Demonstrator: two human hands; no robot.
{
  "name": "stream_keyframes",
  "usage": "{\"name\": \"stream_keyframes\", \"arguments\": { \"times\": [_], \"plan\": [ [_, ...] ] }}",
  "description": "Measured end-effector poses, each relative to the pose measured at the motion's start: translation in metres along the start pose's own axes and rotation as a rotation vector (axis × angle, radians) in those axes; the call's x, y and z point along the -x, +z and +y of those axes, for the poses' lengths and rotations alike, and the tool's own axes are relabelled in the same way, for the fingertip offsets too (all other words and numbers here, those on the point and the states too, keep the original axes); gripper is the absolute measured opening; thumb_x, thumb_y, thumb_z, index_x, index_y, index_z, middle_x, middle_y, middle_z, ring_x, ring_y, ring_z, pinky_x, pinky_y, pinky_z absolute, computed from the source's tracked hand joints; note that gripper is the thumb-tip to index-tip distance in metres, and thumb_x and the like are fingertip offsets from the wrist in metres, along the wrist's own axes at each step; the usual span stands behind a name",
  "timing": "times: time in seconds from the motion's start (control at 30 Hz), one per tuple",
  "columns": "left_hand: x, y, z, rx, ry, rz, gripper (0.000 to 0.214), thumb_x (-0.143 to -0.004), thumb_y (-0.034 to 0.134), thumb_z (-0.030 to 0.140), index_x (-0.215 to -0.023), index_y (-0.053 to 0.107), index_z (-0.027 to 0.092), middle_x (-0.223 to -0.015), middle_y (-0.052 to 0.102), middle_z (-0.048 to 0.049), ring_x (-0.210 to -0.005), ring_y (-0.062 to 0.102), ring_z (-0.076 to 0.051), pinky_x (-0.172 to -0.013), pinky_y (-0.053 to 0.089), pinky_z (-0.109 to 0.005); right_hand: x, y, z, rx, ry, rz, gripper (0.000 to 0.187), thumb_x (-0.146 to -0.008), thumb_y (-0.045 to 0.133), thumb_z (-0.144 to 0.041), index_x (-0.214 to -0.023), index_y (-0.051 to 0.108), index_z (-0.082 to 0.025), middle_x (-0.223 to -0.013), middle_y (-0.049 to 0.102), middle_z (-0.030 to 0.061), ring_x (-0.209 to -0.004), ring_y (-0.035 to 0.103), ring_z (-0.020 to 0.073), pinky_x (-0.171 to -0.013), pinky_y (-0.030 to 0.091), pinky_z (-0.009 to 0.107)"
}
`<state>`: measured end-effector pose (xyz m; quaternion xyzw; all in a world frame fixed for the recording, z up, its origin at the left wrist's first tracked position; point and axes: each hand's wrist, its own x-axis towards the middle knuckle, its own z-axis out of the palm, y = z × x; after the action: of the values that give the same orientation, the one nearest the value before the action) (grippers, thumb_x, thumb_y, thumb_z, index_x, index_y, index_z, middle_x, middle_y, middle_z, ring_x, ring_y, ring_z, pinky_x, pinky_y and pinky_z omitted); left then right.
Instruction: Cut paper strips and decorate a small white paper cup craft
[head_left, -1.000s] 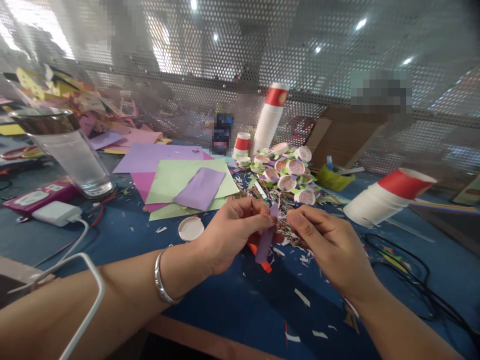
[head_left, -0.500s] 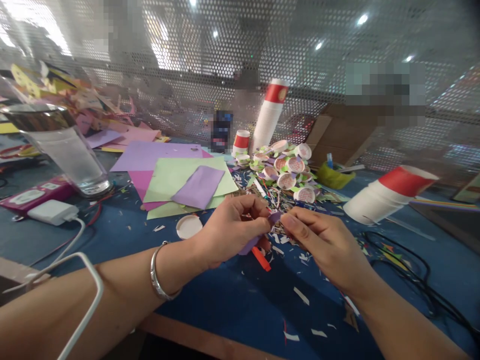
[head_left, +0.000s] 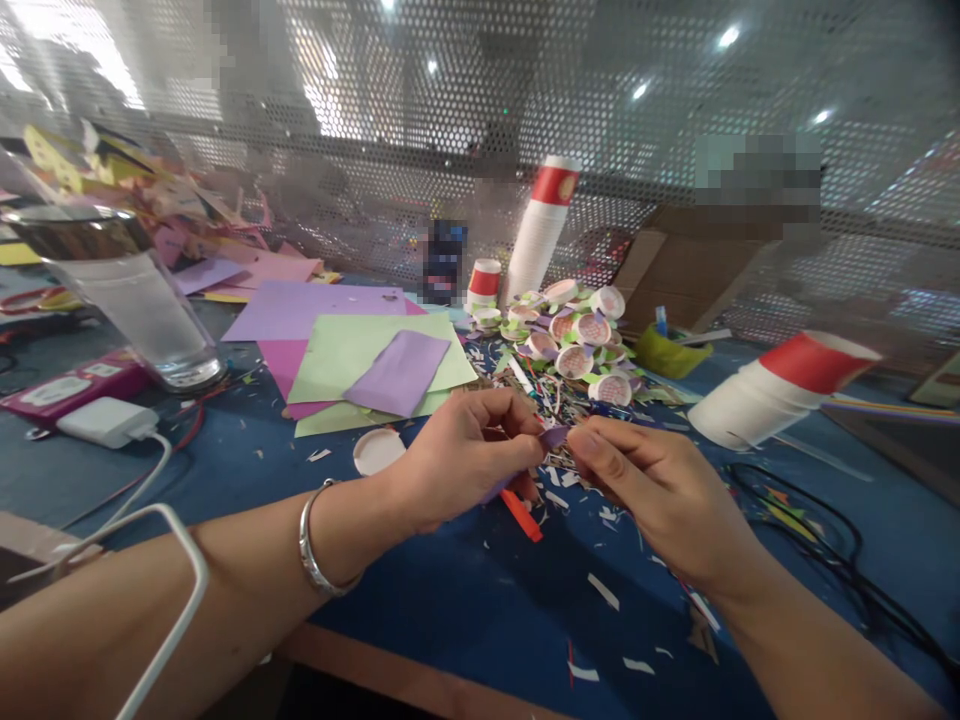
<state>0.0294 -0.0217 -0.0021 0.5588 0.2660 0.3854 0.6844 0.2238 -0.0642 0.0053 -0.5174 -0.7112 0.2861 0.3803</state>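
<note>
My left hand (head_left: 472,455), with a silver bangle on its wrist, is closed on a small piece of purple paper (head_left: 553,436). One end of the paper sticks out between thumb and forefinger; more purple shows under the palm. My right hand (head_left: 645,480) pinches the other end of the same paper between thumb and fingertips. Beneath the left fingers an orange-red marker (head_left: 521,515) lies on the blue table. A white round paper disc (head_left: 379,452) rests beside the left wrist. Behind are a purple sheet (head_left: 401,372) and pale green sheets (head_left: 330,350).
Cut cup bottoms with paper bits (head_left: 576,360) are heaped beyond my hands. Paper cups stand in a tall stack (head_left: 536,240) and lean at right (head_left: 757,400). A glass of water (head_left: 154,310), a white charger (head_left: 109,422), black cables (head_left: 817,530) and paper scraps surround the hands.
My right hand has shifted very slightly to the right, and a little more of the purple paper shows between the hands. Otherwise the scene looks the same.
</note>
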Motion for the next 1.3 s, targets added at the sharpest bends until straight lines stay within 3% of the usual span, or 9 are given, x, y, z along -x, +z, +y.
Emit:
{"name": "stream_keyframes", "arguments": {
  "times": [0.23,0.47,0.53,0.63,0.73,0.83,1.03,1.2,1.3],
  "plan": [
    [0.003,0.0,0.005,0.035,-0.072,-0.017,0.025,-0.075,0.078,0.025,-0.07,0.054,0.018,-0.058,0.056,0.0065,-0.048,0.061,-0.006,-0.046,0.042,-0.015,0.003,0.003,0.005,-0.123,0.096,-0.008,0.054,-0.099,0.057,-0.064,-0.066,0.051,-0.022,-0.063,0.037,-0.0042,-0.055,0.029,0.0107,-0.046,0.022,0.028],
    [0.001,-0.003,0.009,0.116,-0.132,0.034,0.023,-0.074,0.078,0.019,-0.071,0.055,0.017,-0.06,0.06,0.0063,-0.046,0.06,-0.005,-0.044,0.039,-0.016,-0.001,0.0,0.013,-0.24,0.155,0.1,0.053,-0.093,0.062,-0.068,-0.069,0.051,-0.023,-0.059,0.032,-0.0063,-0.051,0.027,0.0107,-0.046,0.021,0.028],
    [0.0,-0.004,0.009,0.119,-0.151,0.046,0.023,-0.074,0.078,0.017,-0.072,0.056,0.017,-0.059,0.06,0.0063,-0.046,0.061,-0.006,-0.043,0.039,-0.015,-0.003,-0.004,0.016,-0.163,0.173,0.115,0.052,-0.093,0.059,-0.071,-0.072,0.053,-0.024,-0.057,0.03,-0.0071,-0.049,0.026,0.0109,-0.046,0.02,0.028],
    [-0.001,-0.008,0.008,0.111,-0.176,0.024,0.021,-0.077,0.078,0.017,-0.074,0.058,0.017,-0.062,0.064,0.0047,-0.049,0.065,-0.008,-0.045,0.041,-0.016,-0.008,-0.012,0.018,0.192,0.183,0.117,0.062,-0.094,0.044,-0.081,-0.072,0.054,-0.024,-0.056,0.034,-0.0057,-0.05,0.032,0.0124,-0.047,0.025,0.028],
    [-0.002,-0.011,0.007,0.04,-0.188,-0.066,0.017,-0.08,0.078,0.02,-0.077,0.061,0.017,-0.063,0.066,0.0027,-0.054,0.068,-0.01,-0.045,0.042,-0.017,-0.013,-0.018,0.021,0.499,0.202,0.069,0.074,-0.083,0.04,-0.094,-0.065,0.055,-0.024,-0.052,0.039,-0.0038,-0.05,0.037,0.0141,-0.049,0.027,0.03],
    [-0.002,-0.013,0.006,-0.084,-0.175,-0.168,0.017,-0.079,0.082,0.021,-0.075,0.066,0.016,-0.065,0.067,0.0018,-0.056,0.066,-0.008,-0.05,0.046,-0.017,-0.015,-0.021,0.025,0.596,0.226,0.011,0.079,-0.077,0.039,-0.1,-0.061,0.054,-0.024,-0.049,0.044,-0.0019,-0.048,0.039,0.015,-0.049,0.027,0.031],
    [0.001,-0.015,0.001,-0.313,-0.15,-0.317,0.012,-0.084,0.079,0.024,-0.084,0.073,0.015,-0.07,0.072,-0.0006,-0.061,0.068,-0.009,-0.06,0.051,-0.019,-0.012,-0.016,0.03,0.768,0.281,-0.073,0.068,-0.086,0.046,-0.087,-0.064,0.059,-0.025,-0.057,0.058,0.0023,-0.053,0.05,0.0188,-0.051,0.029,0.031],
    [-0.002,-0.023,0.001,-0.635,0.081,-0.276,0.009,-0.085,0.078,0.024,-0.087,0.076,0.015,-0.068,0.071,-0.0009,-0.057,0.063,-0.009,-0.055,0.047,-0.019,-0.007,-0.009,0.024,0.86,0.311,-0.107,0.049,-0.086,0.06,-0.075,-0.075,0.065,-0.027,-0.065,0.067,0.0028,-0.056,0.056,0.0207,-0.052,0.03,0.031],
    [-0.003,-0.028,0.007,-0.714,0.108,-0.238,0.003,-0.084,0.076,0.017,-0.085,0.078,0.016,-0.062,0.068,0.0011,-0.051,0.057,-0.007,-0.05,0.041,-0.017,-0.005,-0.008,0.021,0.921,0.309,-0.13,0.047,-0.087,0.061,-0.074,-0.08,0.067,-0.028,-0.068,0.069,0.003,-0.058,0.058,0.0217,-0.053,0.03,0.031]
  ]
}}
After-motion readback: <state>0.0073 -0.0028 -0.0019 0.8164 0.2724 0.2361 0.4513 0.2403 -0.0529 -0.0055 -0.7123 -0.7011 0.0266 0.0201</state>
